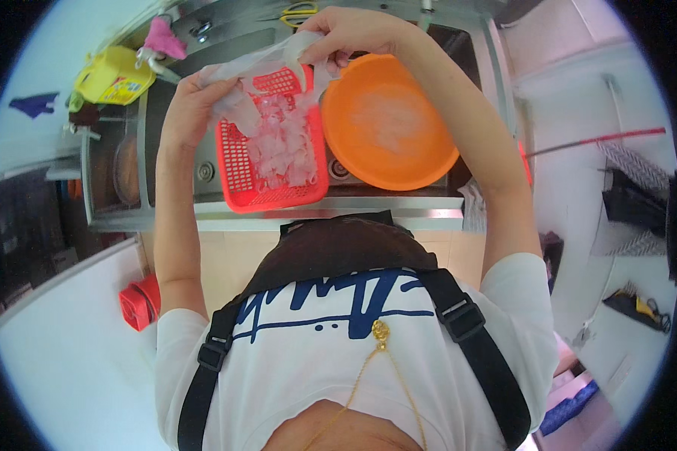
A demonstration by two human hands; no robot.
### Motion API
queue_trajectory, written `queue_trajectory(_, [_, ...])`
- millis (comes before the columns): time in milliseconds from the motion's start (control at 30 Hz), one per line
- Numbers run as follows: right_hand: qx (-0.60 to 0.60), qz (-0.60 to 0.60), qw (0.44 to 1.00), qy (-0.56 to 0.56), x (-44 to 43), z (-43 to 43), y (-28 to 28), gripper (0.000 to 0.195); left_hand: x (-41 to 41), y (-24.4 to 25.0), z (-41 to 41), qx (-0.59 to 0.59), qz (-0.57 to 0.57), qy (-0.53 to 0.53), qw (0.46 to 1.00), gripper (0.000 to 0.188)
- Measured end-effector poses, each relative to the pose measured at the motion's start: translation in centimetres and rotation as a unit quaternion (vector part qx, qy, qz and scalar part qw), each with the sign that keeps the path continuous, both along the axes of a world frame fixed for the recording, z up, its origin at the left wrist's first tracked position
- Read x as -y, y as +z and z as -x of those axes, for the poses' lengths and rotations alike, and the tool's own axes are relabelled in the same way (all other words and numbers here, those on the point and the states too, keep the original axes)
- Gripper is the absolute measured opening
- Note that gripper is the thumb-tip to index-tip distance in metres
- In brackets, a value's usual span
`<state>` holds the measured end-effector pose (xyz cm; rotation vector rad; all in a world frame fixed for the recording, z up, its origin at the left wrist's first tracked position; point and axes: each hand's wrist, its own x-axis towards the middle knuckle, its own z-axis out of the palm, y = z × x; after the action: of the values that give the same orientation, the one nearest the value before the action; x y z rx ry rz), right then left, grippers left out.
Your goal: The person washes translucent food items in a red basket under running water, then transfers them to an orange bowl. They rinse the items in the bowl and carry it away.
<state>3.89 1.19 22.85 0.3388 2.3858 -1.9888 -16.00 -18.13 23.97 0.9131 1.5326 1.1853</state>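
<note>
My left hand grips one side of a thin translucent sheet that looks like a plastic bag. With fingers pinched, my right hand holds its other side. The film stretches between both hands above the far end of a red perforated plastic basket, and some of it hangs down into the basket. Pale, translucent, curled pieces are heaped in the basket; what they are I cannot tell. The basket rests over the sink. Beside it, partly under my right forearm, stands a round orange plastic basin with a whitish patch at its bottom.
The stainless steel sink's front edge runs before my body. Yellow-handled scissors lie behind my right hand. A yellow plastic jug and a pink cloth are at the back left. A grey cloth hangs at the front right.
</note>
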Motion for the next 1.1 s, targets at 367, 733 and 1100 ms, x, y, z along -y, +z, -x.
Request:
queue_trajectory(367, [0.08,0.003,0.989,-0.128,-4.3,-10.5,-1.0,0.032,-8.6,0.5,-6.3,0.033,0.017,-0.119,0.992,0.02])
queue_trajectory(733, [0.062,-0.049,0.983,-0.164,-4.7,-17.0,0.5,0.021,-12.1,-0.2,-9.1,0.052,0.038,-0.15,0.987,0.023])
queue_trajectory(1100, [0.15,-0.261,0.941,-0.156,-4.3,-16.7,1.3,0.016,-13.0,-1.1,-10.4,0.045,0.053,-0.183,0.981,0.023])
